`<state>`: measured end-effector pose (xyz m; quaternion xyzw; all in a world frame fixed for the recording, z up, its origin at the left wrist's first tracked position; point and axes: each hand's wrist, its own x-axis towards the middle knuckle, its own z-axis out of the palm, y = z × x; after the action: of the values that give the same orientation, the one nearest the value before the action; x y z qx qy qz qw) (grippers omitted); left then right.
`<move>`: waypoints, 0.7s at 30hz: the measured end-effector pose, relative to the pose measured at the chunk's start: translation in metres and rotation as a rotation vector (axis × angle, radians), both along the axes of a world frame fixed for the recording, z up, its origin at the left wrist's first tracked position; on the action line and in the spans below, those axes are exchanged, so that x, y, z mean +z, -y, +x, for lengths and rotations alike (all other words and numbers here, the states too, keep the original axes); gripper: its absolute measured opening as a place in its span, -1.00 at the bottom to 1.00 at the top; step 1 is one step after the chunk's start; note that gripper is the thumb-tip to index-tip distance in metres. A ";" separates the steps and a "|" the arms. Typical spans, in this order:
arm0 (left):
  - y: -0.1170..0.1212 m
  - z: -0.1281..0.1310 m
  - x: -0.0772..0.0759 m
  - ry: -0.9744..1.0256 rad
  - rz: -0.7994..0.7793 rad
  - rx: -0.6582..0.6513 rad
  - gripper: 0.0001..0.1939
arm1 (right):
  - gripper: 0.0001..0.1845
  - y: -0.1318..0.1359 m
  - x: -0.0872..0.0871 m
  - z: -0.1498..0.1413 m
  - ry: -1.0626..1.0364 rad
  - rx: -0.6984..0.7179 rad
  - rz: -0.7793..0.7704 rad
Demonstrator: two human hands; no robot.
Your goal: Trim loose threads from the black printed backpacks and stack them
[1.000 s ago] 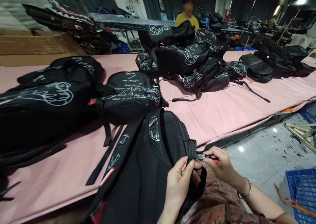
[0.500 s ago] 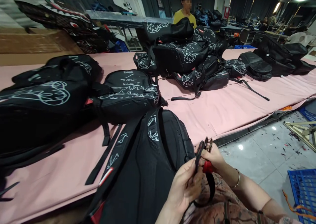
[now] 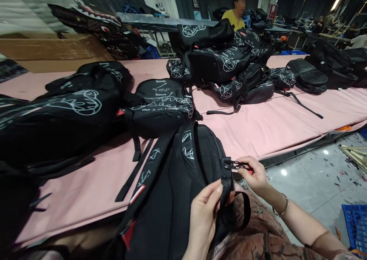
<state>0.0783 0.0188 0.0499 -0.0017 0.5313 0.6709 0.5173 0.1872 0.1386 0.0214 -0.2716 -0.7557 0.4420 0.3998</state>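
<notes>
A black backpack [image 3: 169, 199] lies back panel up at the pink table's near edge, its lower part towards my lap. My left hand [image 3: 205, 214] pinches a black strap [image 3: 227, 179] at the backpack's right side, thumb on top. In my right hand [image 3: 254, 176] is a pair of thread snips [image 3: 239, 166] with a dark body and a bit of red. The snips' blade tips point left and meet the upper end of the strap. Below my hands a loop of black webbing [image 3: 246, 210] hangs over my patterned clothing.
Black backpacks with white line drawings lie on the pink table [image 3: 235, 137]: one pack [image 3: 163, 107] just beyond, a large one [image 3: 71, 137] at left, a pile [image 3: 220, 61] behind. A person in yellow [image 3: 233, 19] is beyond the pile. A blue crate [image 3: 355, 225] stands on the floor.
Half a second ago the snips pointed up beside the strap held near my lap. Now the strap's end is up at the backpack's side and the snips point left onto it. The view has shifted left.
</notes>
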 end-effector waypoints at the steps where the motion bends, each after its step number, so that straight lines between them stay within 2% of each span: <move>1: 0.000 -0.001 0.001 0.004 0.002 0.005 -0.60 | -0.84 -0.002 0.001 0.005 0.049 -0.005 0.137; 4: 0.000 -0.002 0.000 0.003 0.020 0.024 -0.60 | -0.85 -0.008 0.004 0.019 0.136 0.033 0.437; 6: -0.001 -0.002 -0.001 0.007 0.032 0.039 -0.59 | -0.85 -0.010 0.007 0.023 0.157 0.073 0.535; 8: -0.002 -0.002 -0.003 0.014 0.039 0.044 -0.59 | -0.85 -0.010 0.008 0.024 0.168 0.111 0.566; 13: -0.002 0.001 -0.003 -0.001 0.048 0.024 -0.62 | -0.86 -0.007 0.011 0.018 0.164 0.158 0.521; 17: 0.001 0.003 -0.005 -0.024 0.052 0.012 -0.63 | -0.89 -0.006 0.009 0.016 0.172 0.135 0.487; 19: -0.001 -0.002 -0.007 -0.036 0.057 0.014 -0.61 | -0.92 -0.005 0.008 0.017 0.131 0.118 0.397; 21: -0.009 -0.012 -0.009 -0.060 0.070 0.044 -0.63 | -0.94 0.000 0.006 0.017 0.065 0.091 0.214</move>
<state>0.0665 0.0278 0.0408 0.0250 0.5225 0.7002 0.4859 0.2044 0.1389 0.0274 -0.2069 -0.8226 0.3676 0.3814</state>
